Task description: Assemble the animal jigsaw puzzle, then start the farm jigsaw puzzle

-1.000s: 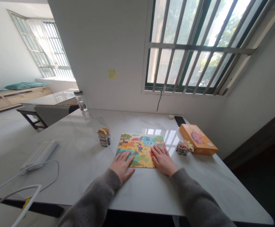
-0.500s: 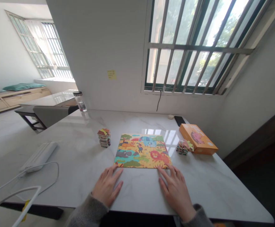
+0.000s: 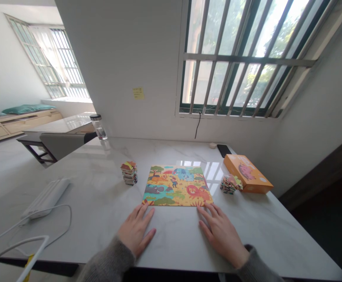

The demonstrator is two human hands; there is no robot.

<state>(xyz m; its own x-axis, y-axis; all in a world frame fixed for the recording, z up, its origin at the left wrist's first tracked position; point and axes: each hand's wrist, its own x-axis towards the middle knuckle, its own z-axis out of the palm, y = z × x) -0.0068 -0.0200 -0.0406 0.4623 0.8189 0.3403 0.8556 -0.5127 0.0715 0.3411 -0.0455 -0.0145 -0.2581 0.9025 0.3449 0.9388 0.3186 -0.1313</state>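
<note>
An animal jigsaw puzzle [image 3: 175, 186] lies flat in front of me, its pieces joined into one picture with lions, a hippo and elephants. At its lower left corner rests my left hand [image 3: 137, 228], fingers stretched out and fingertips by the edge. My right hand [image 3: 221, 233] lies likewise at the lower right corner, fingers spread and holding nothing. To the left of the puzzle stands a stack of puzzle pieces [image 3: 129, 173]. A second pile of pieces [image 3: 230, 185] sits on the right, leaning unevenly.
An orange box [image 3: 247, 173] is at the right, behind the second pile. A black phone [image 3: 224, 150] lies near the wall. On the left are a white power strip [image 3: 46, 199] with cables and a clear bottle [image 3: 99, 127] by the edge of the white table [image 3: 88, 203].
The puzzle's near edge has shifted slightly away from me. Both hands stay flat by its lower corners, and the camera view has moved a little.
</note>
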